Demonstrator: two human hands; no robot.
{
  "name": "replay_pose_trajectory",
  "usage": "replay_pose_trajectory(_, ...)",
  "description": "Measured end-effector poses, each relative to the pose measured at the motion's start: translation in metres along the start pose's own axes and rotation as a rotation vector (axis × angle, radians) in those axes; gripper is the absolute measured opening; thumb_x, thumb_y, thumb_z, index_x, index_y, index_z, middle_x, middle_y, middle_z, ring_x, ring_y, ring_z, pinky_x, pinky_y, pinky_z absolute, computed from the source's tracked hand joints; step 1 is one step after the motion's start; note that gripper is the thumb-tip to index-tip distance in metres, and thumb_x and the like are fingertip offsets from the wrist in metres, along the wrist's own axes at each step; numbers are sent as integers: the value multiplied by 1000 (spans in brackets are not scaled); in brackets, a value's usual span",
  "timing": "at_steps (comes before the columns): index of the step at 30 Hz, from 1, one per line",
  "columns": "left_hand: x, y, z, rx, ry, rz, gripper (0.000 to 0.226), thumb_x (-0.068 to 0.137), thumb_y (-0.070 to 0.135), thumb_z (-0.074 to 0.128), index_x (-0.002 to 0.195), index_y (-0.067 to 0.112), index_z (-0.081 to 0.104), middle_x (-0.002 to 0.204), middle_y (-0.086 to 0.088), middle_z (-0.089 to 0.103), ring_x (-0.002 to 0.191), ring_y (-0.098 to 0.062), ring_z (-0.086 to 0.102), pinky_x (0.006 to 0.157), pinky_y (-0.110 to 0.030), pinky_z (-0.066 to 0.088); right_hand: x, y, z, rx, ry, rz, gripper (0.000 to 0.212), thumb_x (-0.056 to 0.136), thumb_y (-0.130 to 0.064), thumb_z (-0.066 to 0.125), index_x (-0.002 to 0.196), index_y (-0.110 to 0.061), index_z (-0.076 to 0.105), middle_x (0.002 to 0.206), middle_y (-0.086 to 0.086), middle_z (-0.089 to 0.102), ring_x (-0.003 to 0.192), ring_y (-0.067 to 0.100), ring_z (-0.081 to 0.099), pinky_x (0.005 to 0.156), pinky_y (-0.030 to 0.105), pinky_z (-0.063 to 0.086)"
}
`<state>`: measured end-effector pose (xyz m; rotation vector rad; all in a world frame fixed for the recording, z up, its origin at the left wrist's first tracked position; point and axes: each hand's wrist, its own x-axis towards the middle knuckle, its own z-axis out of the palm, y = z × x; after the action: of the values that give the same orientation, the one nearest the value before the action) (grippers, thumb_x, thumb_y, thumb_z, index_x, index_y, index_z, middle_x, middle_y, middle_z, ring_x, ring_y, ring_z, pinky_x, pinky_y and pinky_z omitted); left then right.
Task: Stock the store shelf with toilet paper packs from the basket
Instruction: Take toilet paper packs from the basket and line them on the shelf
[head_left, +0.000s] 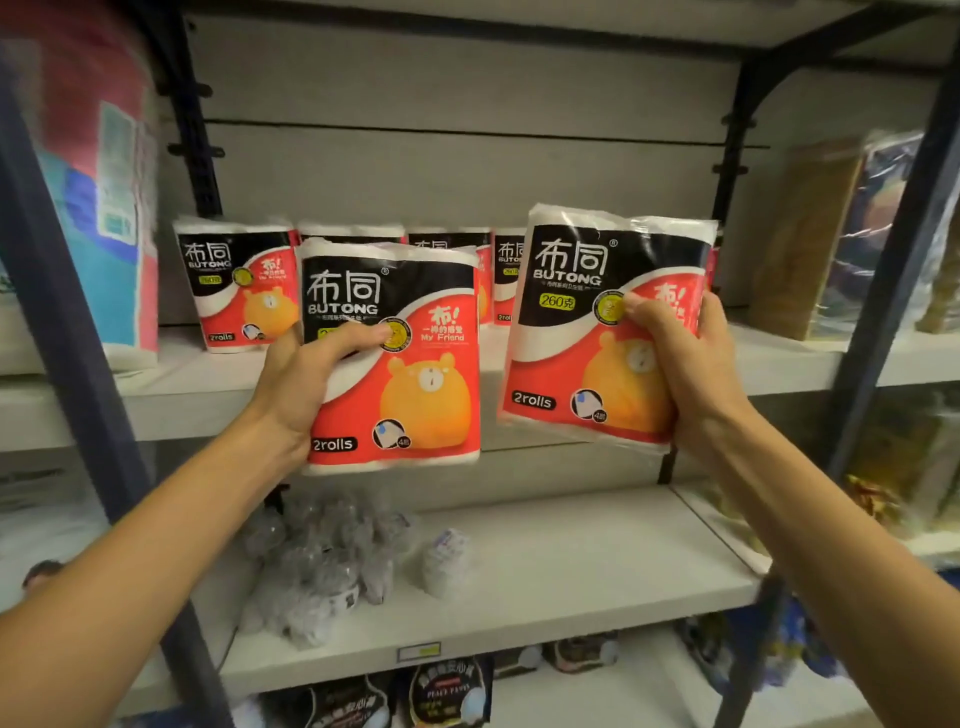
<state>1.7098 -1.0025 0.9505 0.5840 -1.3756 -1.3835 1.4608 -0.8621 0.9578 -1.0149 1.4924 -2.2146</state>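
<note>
Two toilet paper packs are hovering before the shelf (571, 374): left hand (306, 379) is gripping the left pack (405, 374), right hand (691, 364) the right pack (582, 332), thumbs across their fronts.

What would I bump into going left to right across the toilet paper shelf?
Big pink and blue pack → small pack standing on the shelf → pack in the left hand → pack in the right hand → brown wrapped pack.

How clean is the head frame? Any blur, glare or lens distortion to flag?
Head view: centre is sharp, print on the pack in the left hand and the pack in the right hand reads clearly; the pink-and-blue package at far left is smeared; shelf uprights bow from the wide angle; mild glare on the right pack's wrap; lower shelf goods are soft.
</note>
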Motion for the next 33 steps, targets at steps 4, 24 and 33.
replay_pose_trajectory(4, 22, -3, -1, 8, 78, -23, 33, 77, 22, 75, 109, 19, 69, 91, -5, 77, 73, -22, 74, 64, -35, 58, 41, 5, 13, 1, -8, -8, 43, 79, -32, 79, 111, -30, 51, 102, -1, 69, 84, 14, 72, 65, 29, 60)
replay_pose_trajectory(24, 72, 4, 16, 1, 285, -86, 20, 78, 33, 72, 97, 25, 72, 94, -6, 77, 74, -25, 75, 72, -42, 60, 221, 90, 133, -132, -415, 141, 60, 63, -24, 93, 104, -20, 50, 92, -4, 63, 78, 11, 65, 57, 25, 53)
replay_pose_trajectory(33, 78, 6, 13, 22, 290, -113, 43, 73, 36, 77, 112, 21, 71, 104, -11, 76, 88, -33, 73, 83, -51, 57, 237, 107, 154, -296, -474, 148, 56, 68, -28, 89, 110, -19, 54, 102, -1, 62, 88, 19, 64, 71, 31, 55)
